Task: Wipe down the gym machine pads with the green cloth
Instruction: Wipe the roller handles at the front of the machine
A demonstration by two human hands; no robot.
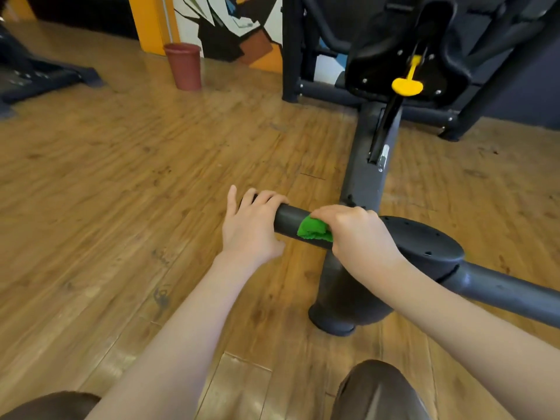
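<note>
Two bare hands work on one dark gym machine. The left hand [253, 221] curls its fingers over the free end of a dark cylindrical roller pad [289, 221], with the little finger sticking out straight to the side. The right hand [357, 234] is closed around one green cloth [313, 230], bunched in its fingers and pressed against the same roller pad, just beside the left hand. A fold of the cloth shows between the thumb side of the hand and the pad.

The roller pad joins a rounded dark hub [424, 244], from which a second bar [509, 294] runs off to the right. One thick post [363, 189] stands behind the pad and meets the floor on a rounded foot. Farther back sits one black seat [403, 56] with one yellow lever [407, 83] below it, within a black frame [292, 50].

The floor [136, 177] is glossy wood-look planking with a worn grain. One reddish-brown bin [184, 66] stands on it near the far wall, which carries an angular mural [224, 22] in black, white and orange. Part of another dark machine [36, 74] lies at the left edge. Two knees in dark fabric show at the bottom.
</note>
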